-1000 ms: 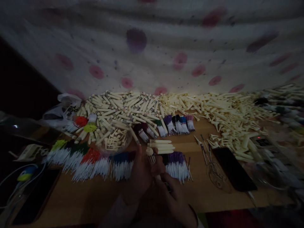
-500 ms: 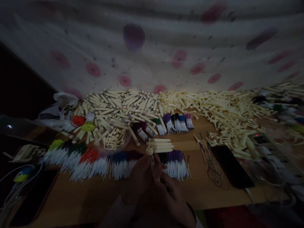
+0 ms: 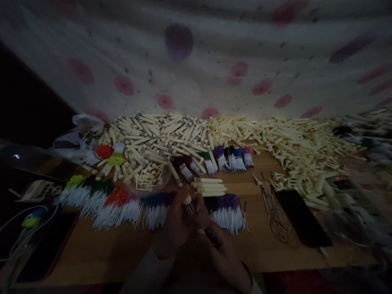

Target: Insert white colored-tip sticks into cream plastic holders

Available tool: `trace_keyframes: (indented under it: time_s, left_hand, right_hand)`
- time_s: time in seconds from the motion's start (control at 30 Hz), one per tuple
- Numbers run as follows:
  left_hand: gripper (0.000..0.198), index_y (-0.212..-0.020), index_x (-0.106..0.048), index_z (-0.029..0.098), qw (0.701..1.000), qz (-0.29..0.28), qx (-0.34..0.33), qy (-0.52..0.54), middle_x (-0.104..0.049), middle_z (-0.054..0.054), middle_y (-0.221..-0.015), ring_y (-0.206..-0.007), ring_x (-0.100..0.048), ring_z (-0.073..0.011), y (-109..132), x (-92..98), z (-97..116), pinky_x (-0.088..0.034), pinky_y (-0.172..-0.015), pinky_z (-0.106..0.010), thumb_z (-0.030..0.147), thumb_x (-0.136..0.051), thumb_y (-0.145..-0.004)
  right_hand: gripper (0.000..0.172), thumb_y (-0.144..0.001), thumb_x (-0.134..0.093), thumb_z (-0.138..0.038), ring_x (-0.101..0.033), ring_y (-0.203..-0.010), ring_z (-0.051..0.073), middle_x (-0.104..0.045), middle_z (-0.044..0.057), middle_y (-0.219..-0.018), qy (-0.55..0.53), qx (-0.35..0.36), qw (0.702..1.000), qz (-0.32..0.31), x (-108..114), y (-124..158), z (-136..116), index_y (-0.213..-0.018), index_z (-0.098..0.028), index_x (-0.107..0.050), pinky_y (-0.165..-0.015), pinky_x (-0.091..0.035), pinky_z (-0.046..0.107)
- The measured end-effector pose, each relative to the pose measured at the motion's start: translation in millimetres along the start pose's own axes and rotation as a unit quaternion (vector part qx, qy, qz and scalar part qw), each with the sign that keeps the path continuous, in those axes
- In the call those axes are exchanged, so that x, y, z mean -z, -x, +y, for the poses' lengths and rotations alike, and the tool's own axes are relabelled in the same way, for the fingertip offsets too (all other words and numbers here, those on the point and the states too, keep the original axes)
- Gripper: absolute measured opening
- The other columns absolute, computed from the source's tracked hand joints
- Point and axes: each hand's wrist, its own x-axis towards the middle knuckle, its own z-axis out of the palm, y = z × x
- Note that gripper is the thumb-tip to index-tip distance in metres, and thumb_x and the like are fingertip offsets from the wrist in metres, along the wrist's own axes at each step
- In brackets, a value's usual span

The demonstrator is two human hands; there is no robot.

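In the middle foreground my left hand [image 3: 177,224] is closed around a cream multicolour pen [image 3: 188,204], whose knobbed end with dark slots points up and away. My right hand [image 3: 222,251] is closed close beside it, its fingers bent around a small dark object [image 3: 213,237] that is too dim to name. Just beyond the hands lies a short stack of cream pens [image 3: 211,186]. Bundles of white refills with purple ends [image 3: 228,214], red ends [image 3: 116,200] and blue ends [image 3: 154,210] line the table on both sides.
Heaps of cream pens [image 3: 162,130] and pale pen parts [image 3: 294,143] fill the back against a spotted curtain [image 3: 199,61]. A clear bowl [image 3: 167,179] holds small parts. A black phone [image 3: 303,218] lies right, a dark flat device [image 3: 49,245] left, with cables [image 3: 12,245] beside it.
The pen's knobbed end has tipped left and come lower in my left hand. My right hand has drawn down slightly from the pen's top. The whole view has shifted slightly.
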Motion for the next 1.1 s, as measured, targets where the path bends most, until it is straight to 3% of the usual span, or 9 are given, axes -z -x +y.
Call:
trace_keyframes:
  time_s: [0.13, 0.23, 0.33, 0.5, 0.67, 0.77, 0.87, 0.97, 1.1]
  left_hand:
    - [0.043, -0.07, -0.059, 0.018, 1.0, 0.018, -0.004, 0.008, -0.024, 0.011, -0.035, -0.035, -0.017, -0.0068, -1, -1.3, -3, -0.026, -0.042, -0.021, 0.059, -0.066, -0.083]
    - [0.048, -0.082, -0.06, 0.019, 0.999, 0.033, -0.029, 0.016, -0.035, 0.01, -0.041, -0.038, -0.024, -0.007, -3, -4.1, -10, -0.03, -0.045, -0.022, 0.065, -0.074, -0.076]
    - [0.048, -0.092, -0.059, 0.02, 0.992, 0.048, -0.113, 0.002, -0.047, 0.008, -0.051, -0.042, -0.034, -0.0078, -5, -6.3, -20, -0.031, -0.048, -0.023, 0.062, -0.077, -0.076]
    - [0.035, -0.083, -0.052, 0.02, 0.98, 0.066, -0.175, -0.067, -0.048, 0.007, -0.057, -0.044, -0.037, -0.0052, -5, -0.4, -35, -0.031, -0.048, -0.022, 0.05, -0.07, -0.089]
    - [0.033, -0.11, -0.049, 0.027, 0.967, 0.104, -0.21, -0.104, -0.053, 0.009, -0.064, -0.044, -0.042, -0.0058, -5, 5.5, -45, -0.03, -0.047, -0.02, 0.043, -0.071, -0.091]
    - [0.043, -0.11, -0.053, 0.025, 0.976, 0.081, -0.198, -0.045, -0.051, 0.009, -0.058, -0.042, -0.039, -0.0077, -4, 5.0, -40, -0.028, -0.045, -0.02, 0.055, -0.071, -0.086]
    - [0.054, -0.1, -0.062, 0.018, 0.991, 0.026, -0.127, 0.021, -0.04, 0.009, -0.044, -0.039, -0.028, -0.0088, 0, 6.7, -30, -0.027, -0.042, -0.022, 0.07, -0.062, -0.085]
    - [0.044, -0.089, -0.066, 0.016, 0.998, -0.01, -0.053, 0.042, -0.031, 0.01, -0.036, -0.034, -0.017, -0.0075, 3, 14.0, -26, -0.022, -0.037, -0.021, 0.06, -0.064, -0.086]
    - [0.039, -0.075, -0.064, 0.017, 0.993, 0.073, -0.011, 0.096, -0.028, 0.011, -0.034, -0.033, -0.016, -0.0067, -2, 22.3, -24, -0.021, -0.035, -0.02, 0.055, -0.069, -0.08]
  right_hand:
    - [0.035, -0.099, -0.05, -0.045, -0.066, -0.077, 0.019, -0.073, 0.005, -0.088, -0.012, 0.009, 1.0, -0.011, -3, 4, 1, -0.11, -0.019, -0.071, -0.071, -0.052, 0.027]
    - [0.036, -0.098, -0.052, -0.047, -0.066, -0.077, 0.02, -0.073, 0.005, -0.086, -0.014, -0.011, 0.999, 0.03, -3, 4, 0, -0.11, -0.019, -0.072, -0.071, -0.053, 0.028]
    - [0.038, -0.098, -0.052, -0.05, -0.068, -0.081, 0.022, -0.075, 0.006, -0.088, -0.045, -0.02, 0.997, 0.052, -1, 1, -4, -0.108, -0.019, -0.073, -0.071, -0.055, 0.028]
    - [0.033, -0.099, -0.053, -0.047, -0.068, -0.085, 0.021, -0.074, 0.005, -0.092, -0.071, -0.015, 0.996, 0.054, -2, 2, -5, -0.105, -0.02, -0.071, -0.074, -0.055, 0.028]
    - [0.033, -0.098, -0.053, -0.047, -0.068, -0.086, 0.021, -0.073, 0.006, -0.092, -0.064, -0.031, 0.996, 0.06, -3, 4, 0, -0.1, -0.019, -0.07, -0.077, -0.054, 0.028]
    - [0.034, -0.096, -0.054, -0.049, -0.066, -0.079, 0.02, -0.07, 0.005, -0.083, -0.063, -0.034, 0.996, 0.054, -2, 4, 2, -0.093, -0.019, -0.068, -0.071, -0.053, 0.027]
    - [0.031, -0.091, -0.059, -0.048, -0.06, -0.068, 0.018, -0.066, 0.001, -0.072, -0.035, -0.048, 0.998, 0.034, -2, 4, 2, -0.086, -0.019, -0.067, -0.059, -0.047, 0.024]
    - [0.026, -0.086, -0.065, -0.046, -0.057, -0.065, 0.016, -0.064, 0.0, -0.069, -0.041, -0.072, 0.996, 0.021, -6, 5, 2, -0.083, -0.02, -0.068, -0.056, -0.043, 0.023]
    - [0.036, -0.081, -0.067, -0.058, -0.058, -0.065, 0.018, -0.062, -0.001, -0.067, -0.099, -0.089, 0.991, 0.021, -10, 4, 8, -0.084, -0.022, -0.067, -0.062, -0.048, 0.025]
